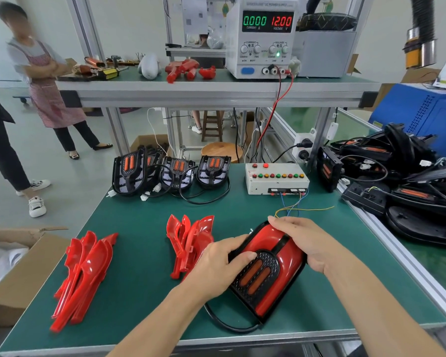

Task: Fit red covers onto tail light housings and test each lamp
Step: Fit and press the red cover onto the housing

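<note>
While both hands press on one lamp at the near right of the green surface (144, 300), the job looks to be in its early part, judged from how the stock lies. In the head view, the left hand (218, 264) lies over the lamp's left edge with fingers curled around it, thumb resting on the black grille; the right hand (298, 239) curls over its far right edge. Each grip is clamped on the tail light housing (264, 279), which lies flat on the surface, tilted with its rounded end away from the person.

A red cover (290, 264) already sits on this housing, glossy and smooth, wrapping a black honeycomb centre with two orange lens bars. Whether it is fully snapped home I cannot tell. Its black cable (227, 323) loops off the near end, apparently not plugged in, so its test seems to remain.

Three or more bare housings (177, 173) stand propped at the far edge, uncovered. Two stacks of loose red covers (84, 274) (191, 240) wait to the left. The test box (276, 177) sits far right; the power supply (264, 37) on the upper shelf reads zero current. More black housings (397, 176) pile at the right.
</note>
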Motion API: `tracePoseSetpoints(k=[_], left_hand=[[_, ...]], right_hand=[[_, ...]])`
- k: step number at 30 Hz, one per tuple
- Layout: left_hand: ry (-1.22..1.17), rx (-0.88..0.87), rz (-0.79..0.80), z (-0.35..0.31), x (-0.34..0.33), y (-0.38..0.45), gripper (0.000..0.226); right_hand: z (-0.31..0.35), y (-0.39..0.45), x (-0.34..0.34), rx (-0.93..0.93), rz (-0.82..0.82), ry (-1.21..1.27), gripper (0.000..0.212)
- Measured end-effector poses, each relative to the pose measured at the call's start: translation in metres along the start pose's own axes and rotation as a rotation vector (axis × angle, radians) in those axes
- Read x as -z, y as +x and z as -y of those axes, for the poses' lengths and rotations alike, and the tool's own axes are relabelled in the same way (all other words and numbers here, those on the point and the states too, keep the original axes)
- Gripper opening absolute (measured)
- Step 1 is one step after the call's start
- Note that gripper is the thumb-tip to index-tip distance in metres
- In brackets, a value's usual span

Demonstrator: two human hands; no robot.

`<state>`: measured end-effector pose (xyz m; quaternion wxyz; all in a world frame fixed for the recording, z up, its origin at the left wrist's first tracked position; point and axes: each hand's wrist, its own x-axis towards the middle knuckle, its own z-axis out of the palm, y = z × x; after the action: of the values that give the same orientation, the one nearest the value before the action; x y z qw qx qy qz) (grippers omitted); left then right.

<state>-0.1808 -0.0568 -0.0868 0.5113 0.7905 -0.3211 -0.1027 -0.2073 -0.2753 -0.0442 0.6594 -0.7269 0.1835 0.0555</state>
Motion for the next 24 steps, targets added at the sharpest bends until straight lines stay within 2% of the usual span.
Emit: tracePoseSetpoints(k=[3, 7, 14, 24], left_hand=[[-0.032, 0.010, -0.019, 0.0008, -0.0027, 0.0003, 0.029], [-0.071, 0.020, -0.025, 0.0014, -0.0063, 0.0018, 0.029], [-0.116, 0.034, -0.033, 0.0007, -0.0082, 0.0044, 0.030], [-0.150, 0.063, -0.031, 0.0031, -0.0088, 0.0043, 0.029]], right_hand=[[-0.0049, -0.0003, 0.0001, 0.016, -0.026, -0.003, 0.037], [-0.0038, -0.0036, 0.0069, -0.025, 0.051, 0.031, 0.045], [-0.0020, -0.0013, 0.0073, -0.049, 0.037, 0.066, 0.024], [-0.0006, -0.0014, 0.0066, -0.063, 0.035, 0.097, 0.023]])
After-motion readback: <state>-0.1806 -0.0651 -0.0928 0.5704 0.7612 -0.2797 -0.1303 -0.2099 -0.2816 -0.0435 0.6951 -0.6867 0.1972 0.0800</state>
